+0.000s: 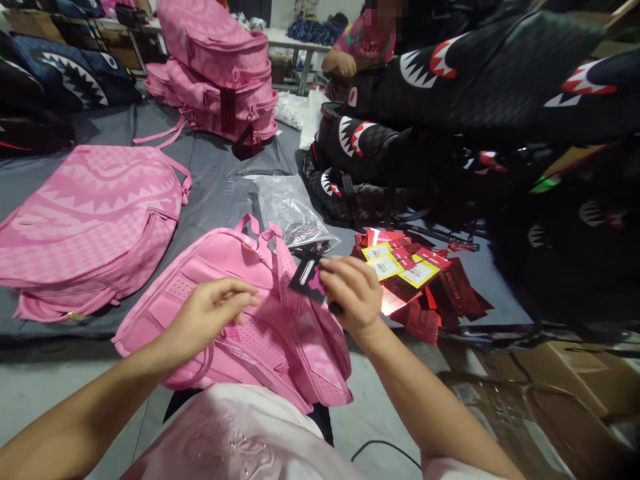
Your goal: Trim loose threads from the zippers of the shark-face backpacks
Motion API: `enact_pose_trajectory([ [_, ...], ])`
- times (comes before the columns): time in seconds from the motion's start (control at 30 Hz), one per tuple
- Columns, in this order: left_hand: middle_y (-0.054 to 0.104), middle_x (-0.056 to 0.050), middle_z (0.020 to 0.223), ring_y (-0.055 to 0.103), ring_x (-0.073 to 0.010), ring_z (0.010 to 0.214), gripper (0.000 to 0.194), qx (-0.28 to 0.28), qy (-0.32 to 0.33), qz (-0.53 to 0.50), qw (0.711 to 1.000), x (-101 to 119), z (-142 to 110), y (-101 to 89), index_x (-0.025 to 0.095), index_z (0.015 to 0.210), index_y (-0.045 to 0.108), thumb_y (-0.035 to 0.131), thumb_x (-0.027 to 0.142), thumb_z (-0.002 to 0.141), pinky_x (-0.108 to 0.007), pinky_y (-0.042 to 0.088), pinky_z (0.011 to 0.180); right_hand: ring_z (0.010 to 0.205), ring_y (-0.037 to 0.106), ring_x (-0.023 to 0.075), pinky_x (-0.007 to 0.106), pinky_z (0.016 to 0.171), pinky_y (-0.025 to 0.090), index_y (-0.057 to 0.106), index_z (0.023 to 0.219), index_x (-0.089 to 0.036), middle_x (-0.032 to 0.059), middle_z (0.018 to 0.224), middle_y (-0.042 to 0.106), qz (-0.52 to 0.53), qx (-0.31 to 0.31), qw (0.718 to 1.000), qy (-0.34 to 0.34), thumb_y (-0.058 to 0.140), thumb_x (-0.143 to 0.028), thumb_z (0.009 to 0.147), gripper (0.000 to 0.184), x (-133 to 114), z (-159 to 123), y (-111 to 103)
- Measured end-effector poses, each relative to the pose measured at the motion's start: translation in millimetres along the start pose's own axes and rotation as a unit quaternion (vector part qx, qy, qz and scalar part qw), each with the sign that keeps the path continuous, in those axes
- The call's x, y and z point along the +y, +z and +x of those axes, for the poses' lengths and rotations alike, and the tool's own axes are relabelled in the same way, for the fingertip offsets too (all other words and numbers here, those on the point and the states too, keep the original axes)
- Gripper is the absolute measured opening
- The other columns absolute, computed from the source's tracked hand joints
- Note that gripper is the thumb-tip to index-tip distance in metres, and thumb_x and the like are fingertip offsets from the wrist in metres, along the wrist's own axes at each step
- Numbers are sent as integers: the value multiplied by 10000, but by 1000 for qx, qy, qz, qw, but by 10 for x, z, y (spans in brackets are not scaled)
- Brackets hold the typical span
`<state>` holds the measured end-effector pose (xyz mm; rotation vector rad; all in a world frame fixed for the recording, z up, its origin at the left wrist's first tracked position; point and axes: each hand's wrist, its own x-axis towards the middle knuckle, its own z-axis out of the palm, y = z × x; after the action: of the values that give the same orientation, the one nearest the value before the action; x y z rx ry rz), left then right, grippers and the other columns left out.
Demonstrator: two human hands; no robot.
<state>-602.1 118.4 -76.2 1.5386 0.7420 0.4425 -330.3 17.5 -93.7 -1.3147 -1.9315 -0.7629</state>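
A pink backpack [200,267] lies back side up at the table's front edge, padded panels and shoulder straps showing. My right hand [353,290] is closed around a black hang tag [307,279] with a pink figure on it, held above the backpack's strap. Something small and dark under those fingers is too hidden to name. Over the back panel hovers my left hand [215,308], its fingers loosely stretched with nothing visible in them. Just beyond the tag, a clear plastic bag [287,203] with dark contents rests on the table.
Red packets and yellow-edged labels [420,267] are piled at right. Black shark-face bags [380,167] are stacked behind them. Another pink backpack [95,220] lies at left, with a pink stack [220,73] farther back. Cardboard boxes [575,380] stand lower right. A person [367,40] is across the table.
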Motion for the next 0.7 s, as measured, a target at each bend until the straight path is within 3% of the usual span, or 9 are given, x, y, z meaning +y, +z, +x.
enact_pose_trajectory([
  [0.07,696,-18,771,583,-93,579,334,-71,-51,-120,989,67,57,151,152,996,695,687,446,838,-188,420,485,1163,632,216,354,878,586,675,1078,-246,69,1137,750,44,-17,996,-81,629,-135,902,213,-269,183,-78],
  [0.13,672,4,733,561,-77,566,260,-51,-26,-174,983,69,64,245,149,895,692,745,377,782,-179,412,491,1205,625,217,349,870,595,685,1098,-258,69,1188,738,68,-31,993,-93,628,-144,910,227,-457,292,-98],
  [0.23,678,12,700,600,-92,626,129,78,57,-141,985,-25,-10,287,157,787,703,715,282,817,-197,468,585,1194,644,246,432,911,583,668,1214,-270,99,1243,711,118,-32,988,96,557,-161,956,301,-593,380,-81],
  [0.3,708,6,718,631,-105,661,106,133,93,-99,982,-110,-74,279,165,778,724,700,248,839,-206,490,626,1100,690,245,427,888,585,679,1195,-256,104,1175,735,214,-73,949,219,564,-188,961,269,-656,434,-66],
  [0.43,749,-10,779,685,-120,701,73,138,173,-8,975,-242,-148,197,172,860,744,683,207,878,-210,529,660,761,707,170,286,671,563,686,929,-219,43,857,748,369,-191,880,230,575,-213,956,114,-776,536,-35],
  [0.5,761,-29,860,708,-139,784,96,163,265,93,946,-287,-159,80,175,961,734,689,221,889,-234,559,739,664,663,148,263,607,515,652,870,-214,24,773,714,328,-184,897,231,550,-183,954,135,-761,572,2],
  [0.57,755,-72,1030,702,-195,991,231,234,325,224,889,-339,-157,-103,179,1104,696,700,268,891,-319,554,921,677,658,154,267,628,498,644,886,-210,29,785,710,242,-158,928,237,548,-171,941,118,-676,607,74],
  [0.63,652,-151,1313,576,-294,1277,450,303,276,351,842,-417,-139,-317,165,1289,605,700,346,889,-475,453,1099,731,674,167,269,667,490,656,924,-203,39,829,723,173,-155,944,235,554,-157,920,112,-567,659,191],
  [0.7,510,-208,1475,461,-363,1392,656,301,167,432,834,-530,-112,-504,138,1437,469,698,400,881,-558,410,1119,777,688,179,265,679,472,679,974,-199,43,879,740,130,-217,940,229,562,-115,879,173,-496,741,345],
])
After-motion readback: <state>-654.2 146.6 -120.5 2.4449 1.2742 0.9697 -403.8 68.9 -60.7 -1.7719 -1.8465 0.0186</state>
